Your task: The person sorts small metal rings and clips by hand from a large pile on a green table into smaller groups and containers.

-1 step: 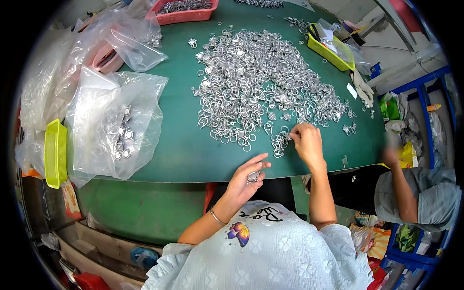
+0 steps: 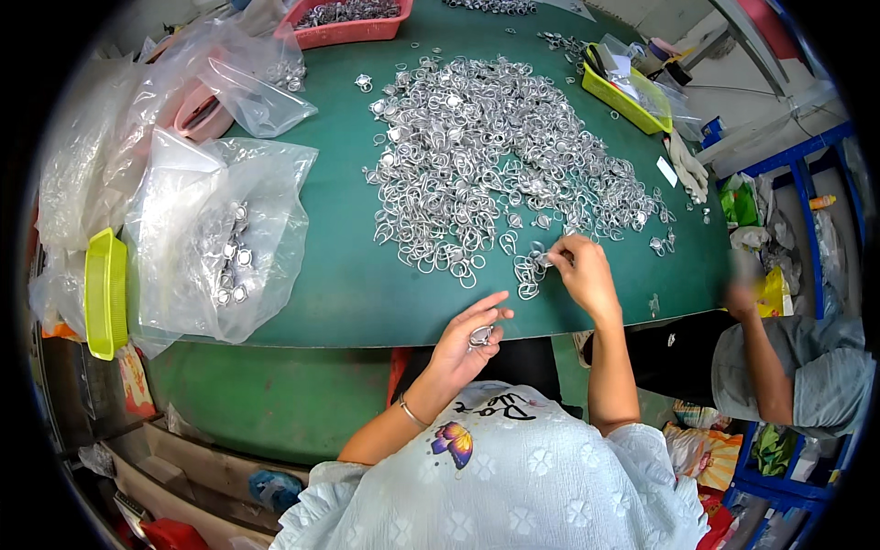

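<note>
My left hand (image 2: 465, 344) is held palm up just off the table's front edge, its fingers curled round a silver metal ring piece (image 2: 479, 336). My right hand (image 2: 585, 275) reaches to the near side of a big heap of silver ring pieces (image 2: 477, 156). Its thumb and forefinger pinch a small silver ring piece (image 2: 544, 260). Right beside those fingertips lies a small cluster of loose rings (image 2: 526, 275), apart from the main heap. Several of the heaped pieces carry a round, flat disc.
On the green table (image 2: 339, 302), a clear plastic bag (image 2: 183, 284) with several metal pieces lies left. A red tray (image 2: 357, 29) stands at the back, a yellow-green basket (image 2: 628, 101) back right, another basket (image 2: 107, 293) far left. Another person's arm (image 2: 768, 367) is at right.
My right fingertips have shifted very slightly, and the piece pinched in them shows a little more. My left hand stays where it was.
</note>
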Motion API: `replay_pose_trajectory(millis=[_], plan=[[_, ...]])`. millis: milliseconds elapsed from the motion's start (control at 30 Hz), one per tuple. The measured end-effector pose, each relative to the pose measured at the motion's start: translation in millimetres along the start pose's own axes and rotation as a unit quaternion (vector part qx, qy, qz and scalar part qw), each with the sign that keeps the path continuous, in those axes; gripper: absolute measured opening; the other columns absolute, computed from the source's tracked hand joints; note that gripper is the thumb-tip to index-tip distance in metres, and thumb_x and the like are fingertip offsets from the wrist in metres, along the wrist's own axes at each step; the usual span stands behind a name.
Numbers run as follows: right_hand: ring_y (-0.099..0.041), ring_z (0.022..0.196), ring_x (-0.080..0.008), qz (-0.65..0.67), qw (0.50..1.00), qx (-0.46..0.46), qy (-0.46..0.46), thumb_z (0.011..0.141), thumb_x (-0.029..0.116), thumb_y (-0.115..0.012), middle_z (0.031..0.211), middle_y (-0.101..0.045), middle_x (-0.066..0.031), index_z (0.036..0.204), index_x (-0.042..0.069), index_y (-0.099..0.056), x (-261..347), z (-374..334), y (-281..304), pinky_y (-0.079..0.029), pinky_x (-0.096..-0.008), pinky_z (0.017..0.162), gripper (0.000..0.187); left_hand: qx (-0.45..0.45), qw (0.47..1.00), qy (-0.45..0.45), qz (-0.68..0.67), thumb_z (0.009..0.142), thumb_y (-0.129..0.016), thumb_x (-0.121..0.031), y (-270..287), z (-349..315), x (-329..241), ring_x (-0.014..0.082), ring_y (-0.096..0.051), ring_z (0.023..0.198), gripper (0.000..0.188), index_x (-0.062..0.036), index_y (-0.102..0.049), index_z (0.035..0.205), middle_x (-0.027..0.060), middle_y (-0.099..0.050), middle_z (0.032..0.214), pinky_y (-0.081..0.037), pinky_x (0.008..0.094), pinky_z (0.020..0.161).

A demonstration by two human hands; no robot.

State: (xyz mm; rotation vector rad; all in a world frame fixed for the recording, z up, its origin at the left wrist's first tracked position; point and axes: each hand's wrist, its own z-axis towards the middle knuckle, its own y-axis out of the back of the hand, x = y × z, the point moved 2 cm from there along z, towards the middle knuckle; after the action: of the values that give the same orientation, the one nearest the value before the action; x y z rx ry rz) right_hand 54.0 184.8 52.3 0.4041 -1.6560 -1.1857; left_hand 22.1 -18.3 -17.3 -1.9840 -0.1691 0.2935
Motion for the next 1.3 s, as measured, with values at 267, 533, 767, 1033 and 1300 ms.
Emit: replay_pose_trajectory(millis=[267,533,767,1033,1300], plan=[[-0.055,0.056,-0.0173,-0.027,0.998,-0.017,-0.055,0.078,0.005,-0.067,0.063,-0.061,-0.0107,0.079,-0.005,-0.063,-14,4,7,-0.042,-0.0306,0.054,0.011,-0.002,0.999,0.002,0.035,0.090,-0.053,-0.009,-4,5,1,0.0077,-0.043,0.059,0.044,-0.0014,-0.042,0.132,0.0095,-0.057,0.101,-0.040,0.0199,0.048],[-0.058,0.079,-0.0235,0.214,0.946,0.168,0.176,0.078,0.007,-0.065,0.079,-0.064,-0.0091,0.084,0.001,-0.066,29,-12,0,-0.045,-0.0338,0.072,0.009,-0.046,0.999,-0.019,0.020,0.094,-0.052,-0.017,-23,6,-4,0.0196,-0.063,0.089,0.041,-0.0015,-0.043,0.130,0.0126,-0.058,0.107,-0.054,0.0264,0.069],[-0.054,0.082,-0.0262,-0.057,0.964,-0.102,0.240,0.078,0.006,-0.064,0.081,-0.059,-0.0086,0.083,0.003,-0.065,0,53,-39,-0.042,-0.0350,0.072,0.005,-0.019,0.997,0.009,0.068,0.091,-0.055,-0.012,-5,14,5,0.0209,-0.061,0.096,0.038,-0.0021,-0.048,0.127,0.0096,-0.059,0.103,-0.055,0.0270,0.073],[-0.051,0.062,-0.0075,0.224,0.957,0.167,0.078,0.084,0.012,-0.065,0.074,-0.062,-0.0020,0.089,0.001,-0.067,4,16,-14,-0.040,-0.0250,0.054,0.012,0.002,0.995,-0.060,0.086,0.091,-0.057,-0.017,-16,19,-6,0.0184,-0.061,0.095,0.037,-0.0045,-0.049,0.125,0.0114,-0.056,0.121,-0.053,0.0233,0.069],[-0.056,0.074,-0.0256,-0.145,0.971,-0.150,0.117,0.075,0.011,-0.071,0.078,-0.062,-0.0100,0.078,0.002,-0.065,-31,43,-22,-0.044,-0.0347,0.067,0.012,0.035,0.999,0.010,-0.012,0.093,-0.054,-0.024,-8,33,0,0.0094,-0.053,0.070,0.031,-0.0047,-0.053,0.118,0.0036,-0.055,0.088,-0.042,0.0191,0.051]])
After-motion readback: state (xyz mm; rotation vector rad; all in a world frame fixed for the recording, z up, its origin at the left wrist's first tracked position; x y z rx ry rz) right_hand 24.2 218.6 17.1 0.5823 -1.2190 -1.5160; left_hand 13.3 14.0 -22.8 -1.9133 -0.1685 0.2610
